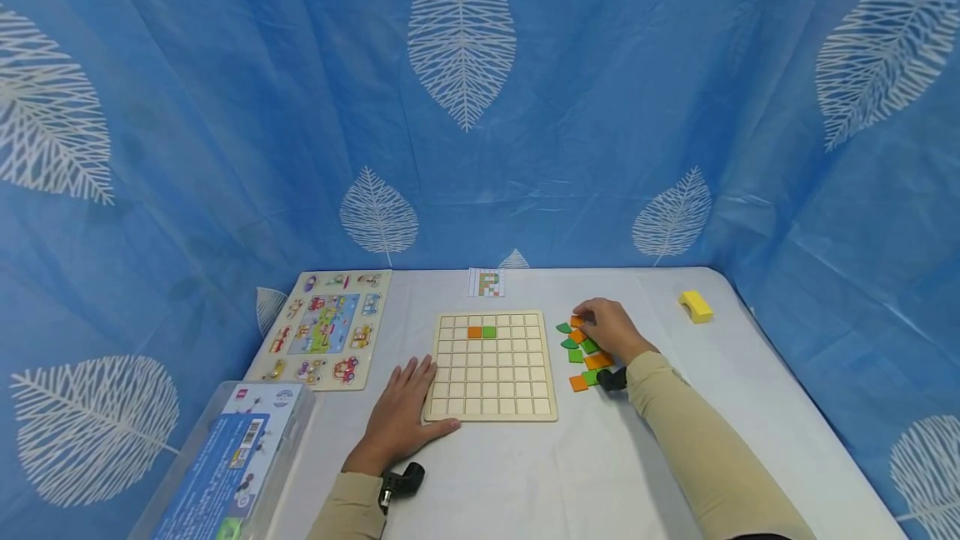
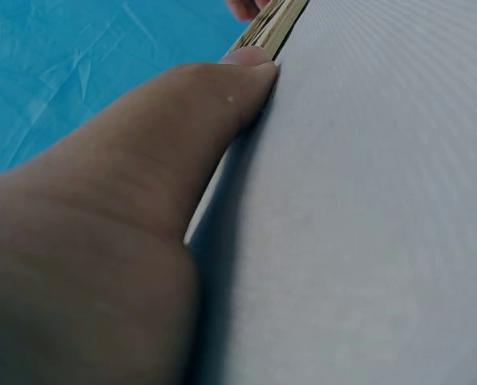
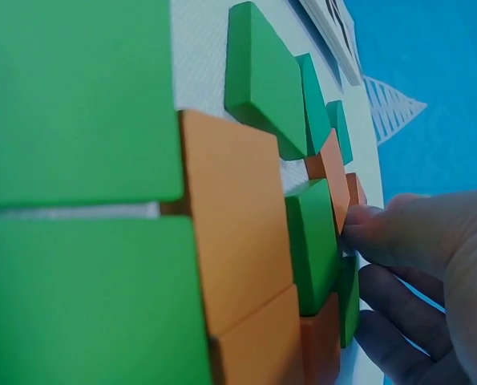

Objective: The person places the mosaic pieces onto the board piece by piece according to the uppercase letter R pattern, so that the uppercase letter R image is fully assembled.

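Note:
A square wooden grid board [image 1: 498, 390] lies in the middle of the table. One orange tile [image 1: 475, 332] and one green tile [image 1: 489, 332] sit side by side in its upper cells. My left hand [image 1: 405, 411] rests with fingers spread at the board's lower left corner, its thumb [image 2: 214, 88] against the near edge. Right of the board, my right hand [image 1: 611, 330] reaches over a loose pile of green and orange tiles [image 1: 598, 360]. Its thumb and forefinger pinch an orange tile [image 1: 577, 321] at the pile's far end; the fingers partly hide it.
A small pattern card [image 1: 487, 282] lies behind the board. To the left are a vehicle picture puzzle [image 1: 322, 327] and a clear plastic box [image 1: 292, 440] holding printed packaging. A yellow arch block [image 1: 696, 307] stands at the right. Blue leaf-patterned cloth [image 1: 525, 148] surrounds the white-covered table.

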`<state>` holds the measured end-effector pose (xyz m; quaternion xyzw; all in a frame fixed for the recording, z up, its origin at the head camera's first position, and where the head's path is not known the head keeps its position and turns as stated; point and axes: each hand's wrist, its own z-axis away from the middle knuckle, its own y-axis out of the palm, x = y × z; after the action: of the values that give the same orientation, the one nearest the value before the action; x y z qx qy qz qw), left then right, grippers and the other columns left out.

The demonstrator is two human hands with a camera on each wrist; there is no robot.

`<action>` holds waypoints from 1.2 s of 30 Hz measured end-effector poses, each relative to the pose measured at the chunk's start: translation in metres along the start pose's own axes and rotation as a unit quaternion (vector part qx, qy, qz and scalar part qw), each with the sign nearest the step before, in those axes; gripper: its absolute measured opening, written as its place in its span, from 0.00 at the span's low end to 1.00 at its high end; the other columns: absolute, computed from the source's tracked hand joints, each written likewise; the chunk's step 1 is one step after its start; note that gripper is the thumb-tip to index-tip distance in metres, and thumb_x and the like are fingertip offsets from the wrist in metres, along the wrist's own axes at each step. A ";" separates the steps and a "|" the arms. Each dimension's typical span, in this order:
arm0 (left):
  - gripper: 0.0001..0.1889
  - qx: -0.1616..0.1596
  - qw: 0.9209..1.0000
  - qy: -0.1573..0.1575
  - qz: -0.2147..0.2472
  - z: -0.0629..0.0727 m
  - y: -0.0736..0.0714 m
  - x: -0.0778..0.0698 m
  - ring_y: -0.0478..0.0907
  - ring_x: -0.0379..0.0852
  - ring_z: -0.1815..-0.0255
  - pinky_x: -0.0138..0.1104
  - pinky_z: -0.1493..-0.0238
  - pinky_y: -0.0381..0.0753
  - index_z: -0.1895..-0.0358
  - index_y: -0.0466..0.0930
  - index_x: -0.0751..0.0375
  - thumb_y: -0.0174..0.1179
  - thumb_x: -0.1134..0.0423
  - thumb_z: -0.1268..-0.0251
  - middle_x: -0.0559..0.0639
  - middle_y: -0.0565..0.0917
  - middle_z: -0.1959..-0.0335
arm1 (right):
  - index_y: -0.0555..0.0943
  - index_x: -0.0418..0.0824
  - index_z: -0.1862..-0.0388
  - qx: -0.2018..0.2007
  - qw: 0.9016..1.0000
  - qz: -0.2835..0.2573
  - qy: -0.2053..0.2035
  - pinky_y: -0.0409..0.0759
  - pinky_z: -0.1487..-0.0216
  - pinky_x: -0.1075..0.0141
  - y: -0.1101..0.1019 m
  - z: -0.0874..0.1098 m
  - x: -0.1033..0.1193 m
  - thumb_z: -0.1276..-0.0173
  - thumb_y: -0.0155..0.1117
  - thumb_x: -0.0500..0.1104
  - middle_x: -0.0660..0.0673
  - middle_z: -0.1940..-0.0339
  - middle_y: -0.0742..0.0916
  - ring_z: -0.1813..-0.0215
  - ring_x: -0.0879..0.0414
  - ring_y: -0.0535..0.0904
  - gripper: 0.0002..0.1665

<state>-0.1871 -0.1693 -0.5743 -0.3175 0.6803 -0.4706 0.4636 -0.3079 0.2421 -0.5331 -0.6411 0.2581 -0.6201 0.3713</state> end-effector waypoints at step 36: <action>0.60 0.004 1.000 -0.001 -0.006 -0.001 0.000 -0.001 0.51 0.58 0.16 0.52 0.18 0.46 0.18 0.62 0.65 0.66 0.24 0.43 0.57 0.61 0.17 | 0.86 0.32 0.41 -0.030 0.999 -0.010 -0.032 0.81 0.36 0.46 0.004 -0.002 0.005 0.26 0.70 0.31 0.36 0.44 0.86 0.42 0.41 0.81 0.16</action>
<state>-0.1879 -0.1681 -0.5736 -0.3201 0.6757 -0.4758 0.4632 -0.3089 0.2353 -0.5333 -0.6741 0.2576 -0.5949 0.3541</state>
